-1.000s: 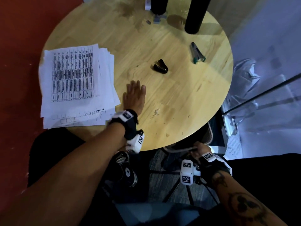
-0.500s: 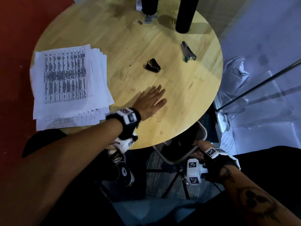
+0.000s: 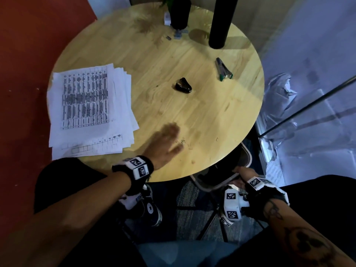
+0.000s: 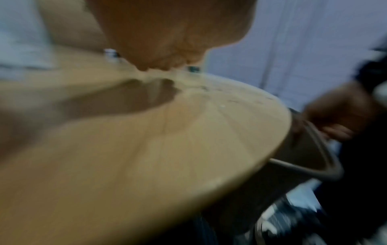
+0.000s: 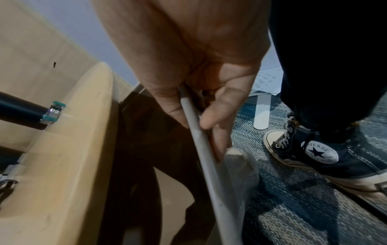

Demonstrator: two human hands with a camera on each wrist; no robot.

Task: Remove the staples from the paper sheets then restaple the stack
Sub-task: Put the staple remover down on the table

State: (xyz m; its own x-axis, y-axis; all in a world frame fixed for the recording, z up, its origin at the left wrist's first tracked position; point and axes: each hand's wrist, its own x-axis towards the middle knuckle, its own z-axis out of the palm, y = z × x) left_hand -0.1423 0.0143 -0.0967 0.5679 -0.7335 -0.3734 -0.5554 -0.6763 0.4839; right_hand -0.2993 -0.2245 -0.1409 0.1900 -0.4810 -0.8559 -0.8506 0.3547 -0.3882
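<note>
A loose stack of printed paper sheets (image 3: pixel 90 105) lies at the left of the round wooden table (image 3: pixel 202 116). The black staple remover (image 3: pixel 183 86) sits mid-table, and the grey stapler (image 3: pixel 223 71) with green tips lies further right. My left hand (image 3: pixel 169 139) lies flat and blurred on the tabletop beside a few loose staples (image 3: pixel 182 142), near the front edge. Its palm (image 4: pixel 163 49) holds nothing in the left wrist view. Below the table edge, my right hand (image 3: pixel 241 174) grips the rim of a grey bin (image 3: pixel 212 186). The fingers (image 5: pixel 217 106) curl round that rim (image 5: pixel 209 165).
Two black cylinders (image 3: pixel 219 22) stand at the back of the table beside small metal bits (image 3: pixel 178 34). My sneakers (image 3: pixel 150 207) and chair legs are under the table on the carpet. A glass panel and crumpled plastic (image 3: pixel 283 89) are to the right.
My left hand has slid flat across the tabletop from beside the papers toward the near edge and is still moving. My right hand has kept its hold on the bin rim.
</note>
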